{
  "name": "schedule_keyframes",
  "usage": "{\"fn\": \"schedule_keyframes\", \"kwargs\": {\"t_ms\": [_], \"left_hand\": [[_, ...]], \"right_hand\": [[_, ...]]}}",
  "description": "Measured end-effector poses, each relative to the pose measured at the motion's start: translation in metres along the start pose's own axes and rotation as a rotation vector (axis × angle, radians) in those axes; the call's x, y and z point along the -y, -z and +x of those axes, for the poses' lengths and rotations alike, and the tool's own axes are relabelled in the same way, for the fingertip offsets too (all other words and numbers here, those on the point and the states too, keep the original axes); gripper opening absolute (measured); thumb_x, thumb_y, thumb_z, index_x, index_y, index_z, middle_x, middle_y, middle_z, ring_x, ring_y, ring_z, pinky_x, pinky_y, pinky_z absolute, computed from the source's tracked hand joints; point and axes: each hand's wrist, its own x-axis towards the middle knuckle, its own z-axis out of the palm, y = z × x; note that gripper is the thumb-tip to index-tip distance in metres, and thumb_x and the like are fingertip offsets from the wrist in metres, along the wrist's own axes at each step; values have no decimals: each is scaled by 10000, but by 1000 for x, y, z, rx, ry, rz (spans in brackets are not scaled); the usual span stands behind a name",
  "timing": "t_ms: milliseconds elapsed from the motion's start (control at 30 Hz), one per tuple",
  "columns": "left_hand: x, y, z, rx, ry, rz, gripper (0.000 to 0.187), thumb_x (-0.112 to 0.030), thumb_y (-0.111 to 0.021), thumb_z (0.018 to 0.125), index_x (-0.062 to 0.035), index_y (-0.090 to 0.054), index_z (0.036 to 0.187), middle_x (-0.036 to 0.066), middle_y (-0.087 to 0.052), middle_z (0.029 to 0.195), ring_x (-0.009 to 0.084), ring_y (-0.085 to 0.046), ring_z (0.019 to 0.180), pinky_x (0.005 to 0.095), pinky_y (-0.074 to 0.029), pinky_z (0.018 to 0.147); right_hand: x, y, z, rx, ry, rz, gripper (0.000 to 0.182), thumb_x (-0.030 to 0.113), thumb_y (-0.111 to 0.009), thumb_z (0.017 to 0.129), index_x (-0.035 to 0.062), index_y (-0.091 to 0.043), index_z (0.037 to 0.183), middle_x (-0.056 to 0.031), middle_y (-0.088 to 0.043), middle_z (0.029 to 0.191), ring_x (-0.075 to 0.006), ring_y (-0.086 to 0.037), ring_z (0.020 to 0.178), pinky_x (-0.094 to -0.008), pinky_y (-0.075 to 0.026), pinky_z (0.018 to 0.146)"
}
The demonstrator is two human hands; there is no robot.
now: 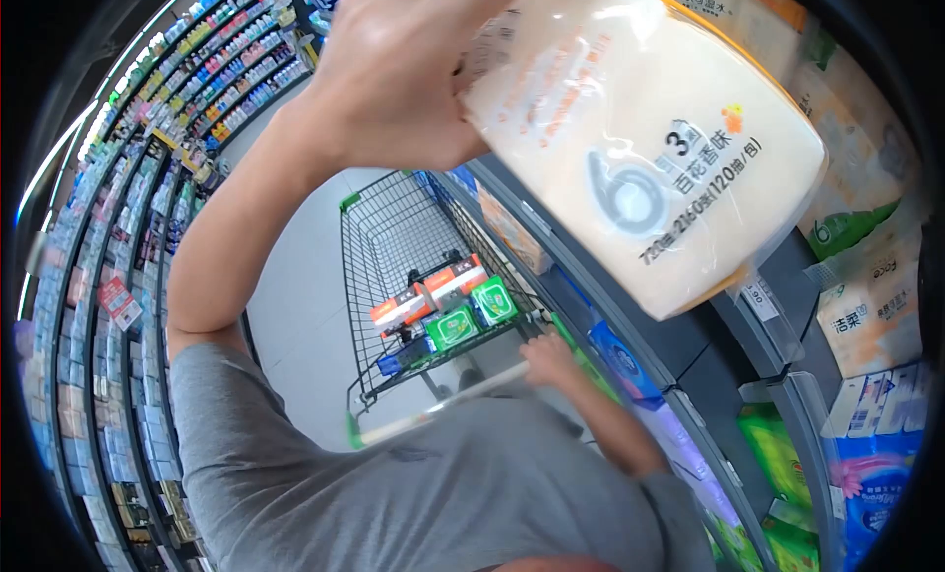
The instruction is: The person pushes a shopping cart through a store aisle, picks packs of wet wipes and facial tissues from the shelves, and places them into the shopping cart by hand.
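Tall shelving [74, 306] curves up your left side, its rows crowded with small bottles and packets. On your right runs a grey shelf unit [672, 346], stocked with cream tissue packs [876, 311] and, lower, blue, purple and green ones.

In front of you, on the pale floor [285, 296], stands the wire shopping cart [379, 227] with green corners. Its white handle [443, 406] crosses just ahead of your grey shirt [423, 483].

Next in size is the cream multipack [709, 149] in clear wrap, held up tilted before the right-hand shelf, a big grey "6" facing you. Your left hand [394, 80] grips its upper left end; the fingertips are hidden. Your right hand [551, 360] is curled over the handle's right end.

Inside the cart lie orange-and-white packages [396, 311], with two green packages [453, 329] nearer you and a small blue item [406, 357] beside them. Smallest, a white price tag [758, 298] sits on the shelf edge just below the multipack.
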Motion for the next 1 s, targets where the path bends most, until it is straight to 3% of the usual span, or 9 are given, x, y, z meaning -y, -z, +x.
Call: {"fn": "schedule_keyframes", "kwargs": {"t_ms": [33, 100, 133, 233, 300, 700, 900, 967, 1000], "left_hand": [[-10, 13, -8, 2, 53, -43, 699, -101, -759, 666, 16, -479, 1295, 224, -598, 1188, 356, -605, 1016, 397, -489, 857], [-30, 47, -22, 175, 266, 184, 756, -261, -836, 718, -3, -483, 1335, 135, -549, 1308, 233, -549, 1174, 373, -437, 1000], [-33, 56, -27, 173, 260, 165, 756, -261, -836, 718, -3, -483, 1335, 135, -549, 1308, 233, -549, 1174, 373, -437, 1000], [-35, 81, -40, 81, 257, 212, 788, -194, -862, 662, 83, -476, 1290, 202, -551, 1276, 276, -581, 1132, 363, -454, 981], [-44, 95, -68, -68, 307, 187, 916, -249, -906, 608, 112, -438, 1308, 229, -532, 1287, 284, -577, 1134, 358, -471, 962], [-128, 148, -150, 161, 940, 208, 911, -214, -895, 612, 75, -430, 1340, 191, -533, 1306, 231, -586, 1112, 330, -489, 929], [-138, 112, -227, 343, 1328, 99, 765, -111, -866, 601, -29, -530, 1285, 121, -595, 1194, 207, -611, 1048, 297, -513, 833], [-139, 97, -263, 487, 1379, 228, 742, -176, -854, 564, -102, -565, 1243, 124, -625, 1118, 307, -606, 998, 382, -486, 868], [-140, 89, -282, 561, 1416, 267, 739, -200, -846, 567, -117, -562, 1244, 124, -623, 1115, 306, -605, 1000, 388, -479, 868]], "right_hand": [[1, -3, -1, 26, -17, 4, 261, 200, -665, 617, 97, -663, 856, -102, -649, 905, -289, -613, 959, -430, -443, 895], [5, -4, -7, -75, -7, 19, 224, 185, -661, 609, 93, -669, 813, -105, -654, 851, -285, -623, 892, -416, -445, 828], [5, -4, -10, -175, 3, 22, 188, 171, -657, 601, 89, -675, 770, -108, -658, 797, -281, -634, 825, -402, -447, 761], [2, -7, -9, -170, 46, -2, 188, 175, -656, 607, 89, -677, 773, -109, -653, 788, -278, -634, 824, -395, -444, 755], [1, -7, -9, -164, 58, 4, 192, 177, -653, 610, 88, -674, 778, -105, -654, 795, -277, -631, 828, -391, -443, 754], [2, -4, -9, -41, 47, 32, 251, 191, -669, 578, 101, -656, 812, -88, -640, 839, -270, -610, 873, -392, -443, 788], [-2, -16, -5, -165, 70, 17, 228, 213, -683, 607, 94, -657, 799, -97, -632, 802, -281, -614, 844, -408, -446, 771], [-1, -14, -5, -179, 84, 28, 202, 217, -688, 608, 92, -644, 760, -94, -627, 774, -281, -615, 821, -406, -442, 740], [1, -13, -5, -180, 74, 36, 205, 178, -684, 600, 94, -660, 784, -91, -631, 780, -280, -613, 818, -404, -447, 734]]}}
